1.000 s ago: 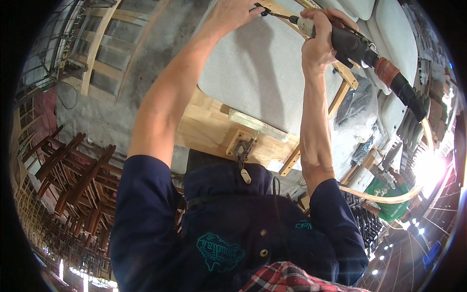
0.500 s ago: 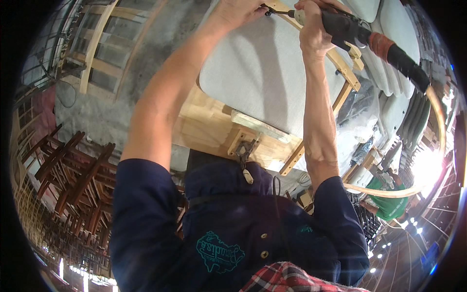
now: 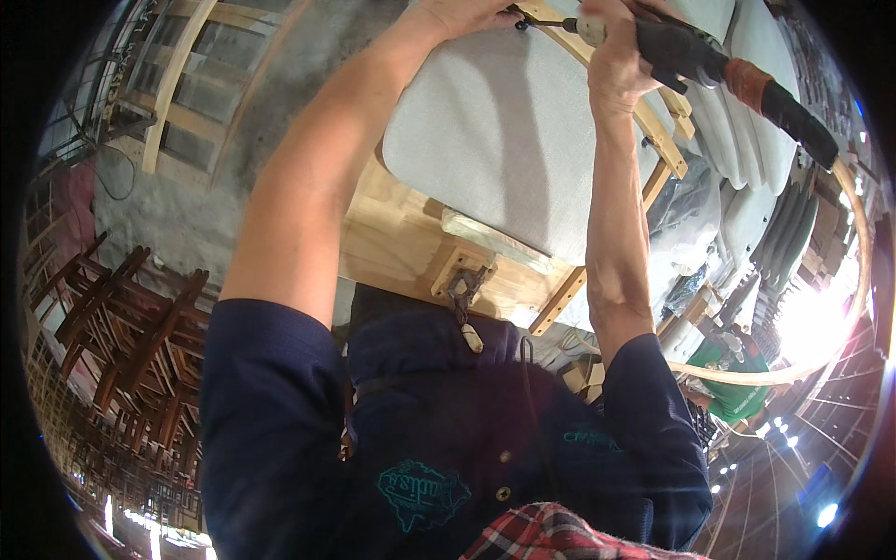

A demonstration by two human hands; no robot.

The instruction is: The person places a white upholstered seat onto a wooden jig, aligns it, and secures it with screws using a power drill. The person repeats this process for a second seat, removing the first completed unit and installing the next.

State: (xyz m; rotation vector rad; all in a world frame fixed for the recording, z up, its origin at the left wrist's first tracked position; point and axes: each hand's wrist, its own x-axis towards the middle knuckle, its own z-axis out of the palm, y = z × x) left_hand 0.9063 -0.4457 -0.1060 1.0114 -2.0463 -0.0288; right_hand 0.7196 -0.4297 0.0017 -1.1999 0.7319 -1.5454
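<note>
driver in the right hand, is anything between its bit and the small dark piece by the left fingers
Nothing visible: the thin bit of the driver in the right hand runs unobstructed toward the small dark piece beside the left hand. Whether bit and piece touch is too small to tell.

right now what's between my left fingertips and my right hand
Head view: a thin dark shaft and pale collar of the power tool, over a wooden strip.
</note>
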